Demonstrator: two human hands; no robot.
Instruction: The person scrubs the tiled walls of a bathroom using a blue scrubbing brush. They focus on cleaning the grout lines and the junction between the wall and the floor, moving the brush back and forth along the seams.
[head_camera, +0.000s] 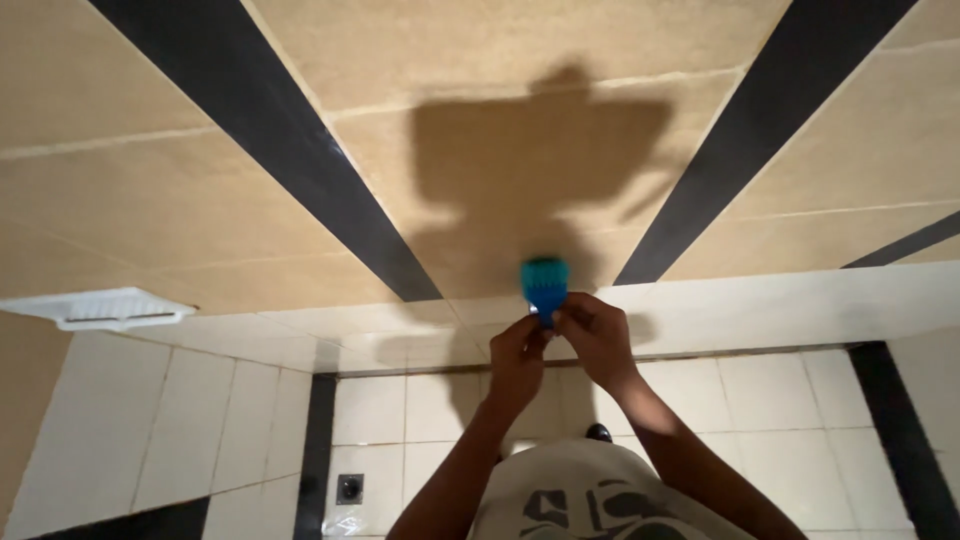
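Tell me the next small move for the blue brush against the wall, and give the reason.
Probably draw the blue brush down along the beige tile toward the white tile band. Both the left hand and the right hand hold its handle, bristle head up at the bottom of the beige tile, so a short stroke seems the natural next motion.

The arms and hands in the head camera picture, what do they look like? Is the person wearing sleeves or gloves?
Both arms are bare, with no sleeves showing. The left hand and the right hand wear no gloves, and no rings, watch or bracelets can be seen. Below the arms is a light shirt with dark printed shapes on it.
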